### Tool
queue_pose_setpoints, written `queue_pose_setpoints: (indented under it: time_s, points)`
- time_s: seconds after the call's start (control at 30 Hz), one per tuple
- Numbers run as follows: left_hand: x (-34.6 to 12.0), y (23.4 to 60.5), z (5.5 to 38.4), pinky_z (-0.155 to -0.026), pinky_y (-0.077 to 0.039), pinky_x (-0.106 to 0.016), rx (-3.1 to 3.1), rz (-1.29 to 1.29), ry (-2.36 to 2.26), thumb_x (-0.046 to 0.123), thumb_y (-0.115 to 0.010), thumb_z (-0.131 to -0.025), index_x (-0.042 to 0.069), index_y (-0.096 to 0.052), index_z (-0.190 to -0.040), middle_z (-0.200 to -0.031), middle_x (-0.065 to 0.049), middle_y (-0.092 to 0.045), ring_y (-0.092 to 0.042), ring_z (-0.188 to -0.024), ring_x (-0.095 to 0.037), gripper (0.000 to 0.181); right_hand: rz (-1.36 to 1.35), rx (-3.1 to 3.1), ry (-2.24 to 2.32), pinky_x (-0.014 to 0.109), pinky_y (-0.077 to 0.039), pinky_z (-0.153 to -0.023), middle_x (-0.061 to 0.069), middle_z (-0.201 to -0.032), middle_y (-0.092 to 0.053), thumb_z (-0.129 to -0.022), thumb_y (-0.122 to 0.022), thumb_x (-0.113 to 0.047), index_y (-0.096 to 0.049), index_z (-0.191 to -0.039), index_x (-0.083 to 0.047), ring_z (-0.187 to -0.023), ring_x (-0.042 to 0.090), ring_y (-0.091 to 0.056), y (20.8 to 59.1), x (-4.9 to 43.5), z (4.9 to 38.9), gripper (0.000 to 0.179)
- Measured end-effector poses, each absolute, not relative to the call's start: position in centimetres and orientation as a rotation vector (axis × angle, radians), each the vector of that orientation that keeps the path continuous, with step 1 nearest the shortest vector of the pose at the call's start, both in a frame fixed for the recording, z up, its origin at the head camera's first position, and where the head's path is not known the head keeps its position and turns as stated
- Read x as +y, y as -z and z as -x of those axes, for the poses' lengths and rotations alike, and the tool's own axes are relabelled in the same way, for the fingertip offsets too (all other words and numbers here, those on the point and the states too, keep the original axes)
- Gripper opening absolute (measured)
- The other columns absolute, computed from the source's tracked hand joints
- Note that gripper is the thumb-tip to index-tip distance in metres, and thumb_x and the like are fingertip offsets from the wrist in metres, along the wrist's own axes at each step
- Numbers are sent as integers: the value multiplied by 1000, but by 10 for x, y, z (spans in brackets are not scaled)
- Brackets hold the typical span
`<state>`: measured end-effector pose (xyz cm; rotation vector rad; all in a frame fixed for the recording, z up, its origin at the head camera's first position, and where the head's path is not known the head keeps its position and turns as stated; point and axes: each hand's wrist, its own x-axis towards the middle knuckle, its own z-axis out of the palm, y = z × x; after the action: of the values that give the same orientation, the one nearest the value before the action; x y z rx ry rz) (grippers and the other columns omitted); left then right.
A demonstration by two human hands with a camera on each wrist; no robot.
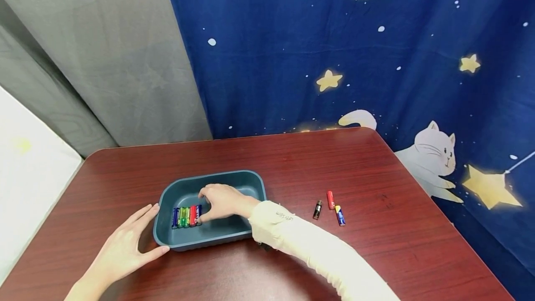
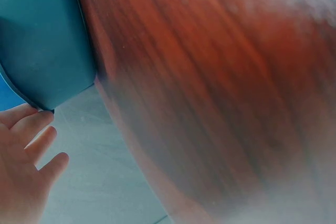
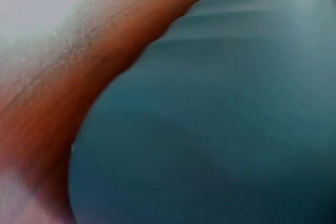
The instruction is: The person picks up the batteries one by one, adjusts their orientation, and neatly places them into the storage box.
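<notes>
The right grip [image 1: 223,201] arches wide beside the battery row [image 1: 186,216]. The spread left grip [image 1: 122,249] touches the bin [image 1: 221,231]. Best nudge squarely.

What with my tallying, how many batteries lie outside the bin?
3, right of the bin: black battery nearest it, red battery farthest back, blue battery rightmost. The sleeve may hide more.

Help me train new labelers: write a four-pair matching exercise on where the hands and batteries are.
1. Left hand
2. Right hand
3. Row of batteries
4. Black battery

A. Lying side by side on the floor of the tray
B. On the bare table, outside the tray
C. At the tray's left end
D. Reaching over the rim into the tray

Pairs: 1-C, 2-D, 3-A, 4-B
</notes>
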<state>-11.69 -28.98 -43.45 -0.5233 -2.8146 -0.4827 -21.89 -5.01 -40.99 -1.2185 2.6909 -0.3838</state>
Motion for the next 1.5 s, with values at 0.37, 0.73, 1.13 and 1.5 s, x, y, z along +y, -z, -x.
queue_pose_setpoints:
  time_s: [0.37,0.73,1.13,1.5]
  points:
    - [-289,434,117,-83,-41,-56,-2817,514,472,56,-73,-63,10,-42,-135,-132,-16,-45,-37,-120,-31,91,1329,2711,581,13,-40,-71,-8,-91,-52,-74,-69,-46,-55,-120,-13,-83,3,-48,364,3,201,58]
    - [-289,432,119,-83,-41,-58,-2827,511,466,56,-73,-63,8,-42,-135,-131,-17,-46,-38,-119,-32,92,1365,2936,857,25,-45,-76,-4,-87,-53,-69,-75,-37,-58,-113,-11,-84,12,-54,356,109,199,54]
    - [-290,433,119,-82,-41,-58,-2833,509,473,56,-73,-63,9,-42,-135,-131,-16,-46,-38,-119,-32,92,1046,3036,996,30,-45,-72,-7,-87,-52,-69,-77,-31,-59,-111,-11,-82,13,-53,378,197,194,49]
    - [-290,433,118,-83,-41,-58,-2844,502,470,56,-73,-63,9,-42,-135,-131,-17,-46,-38,-119,-32,92,741,3005,884,24,-44,-64,1,-84,-55,-64,-78,-42,-59,-104,-5,-73,17,-52,419,217,178,58]
